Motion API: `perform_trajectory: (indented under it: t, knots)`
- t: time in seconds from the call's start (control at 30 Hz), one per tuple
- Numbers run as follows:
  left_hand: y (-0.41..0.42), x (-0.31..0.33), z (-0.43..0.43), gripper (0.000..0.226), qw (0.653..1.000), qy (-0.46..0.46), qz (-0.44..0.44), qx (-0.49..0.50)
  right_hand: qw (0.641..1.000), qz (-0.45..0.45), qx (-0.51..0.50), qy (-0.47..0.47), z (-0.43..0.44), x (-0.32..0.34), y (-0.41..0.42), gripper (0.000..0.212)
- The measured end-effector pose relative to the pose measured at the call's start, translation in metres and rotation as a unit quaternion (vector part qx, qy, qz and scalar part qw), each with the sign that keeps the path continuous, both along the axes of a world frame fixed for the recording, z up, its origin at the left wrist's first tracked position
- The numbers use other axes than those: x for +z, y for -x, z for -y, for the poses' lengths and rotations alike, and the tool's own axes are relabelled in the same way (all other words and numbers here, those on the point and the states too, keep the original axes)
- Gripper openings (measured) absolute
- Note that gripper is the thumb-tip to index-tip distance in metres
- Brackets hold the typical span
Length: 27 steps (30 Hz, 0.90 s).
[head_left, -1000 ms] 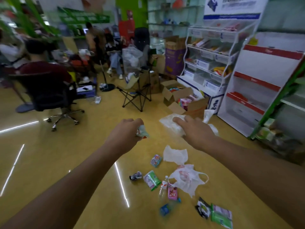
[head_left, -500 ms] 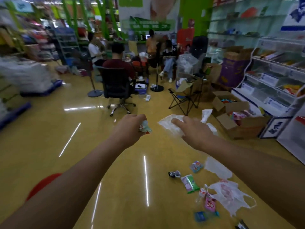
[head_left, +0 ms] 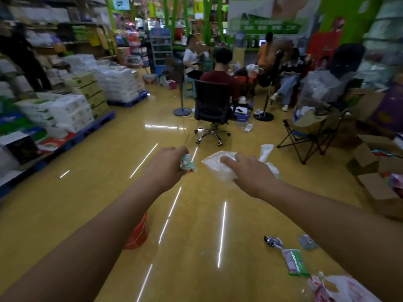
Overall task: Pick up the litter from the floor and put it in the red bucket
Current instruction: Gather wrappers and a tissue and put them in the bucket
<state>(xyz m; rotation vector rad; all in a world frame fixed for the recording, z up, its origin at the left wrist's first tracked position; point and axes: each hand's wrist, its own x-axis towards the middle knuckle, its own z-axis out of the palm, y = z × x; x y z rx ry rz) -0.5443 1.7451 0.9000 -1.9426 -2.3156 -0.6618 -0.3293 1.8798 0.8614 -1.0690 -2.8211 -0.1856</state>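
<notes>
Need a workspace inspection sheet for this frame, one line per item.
Surface: glossy yellow floor, light streaks.
Job's things: red bucket partly behind left forearm; dark wrapper, blue packet, green packet, white carrier bag on floor, right.
Clutter: cardboard boxes, folding chair.
Hands: left hand grips small wrapper; right hand grips crumpled white plastic.
Cables: apparent white power strip by office chair; leads blurred.
Surroundings: stacked goods on pallets; seated people.

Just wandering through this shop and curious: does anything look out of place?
Yes: litter is scattered on the floor, lower right: a green packet, a dark wrapper, a pale packet and a white plastic bag. The left hand grips a small wrapper, the right hand a crumpled bag; the red bucket sits left.
</notes>
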Motion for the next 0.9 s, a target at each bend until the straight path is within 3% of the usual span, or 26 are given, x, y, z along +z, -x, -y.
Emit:
perform_trajectory:
  t: [0.33, 0.9]
  knots:
    - [0.093, -0.029, -0.019, 0.039, 0.992, 0.037, -0.006, 0.117, 0.995, 0.000, 0.094, 0.026, -0.065, -0.033, 0.123, 0.071]
    - [0.185, -0.064, -0.047, 0.042, 0.956, 0.065, 0.030, 0.285, 0.967, 0.030, 0.242, 0.075, -0.146, -0.063, 0.270, 0.064]
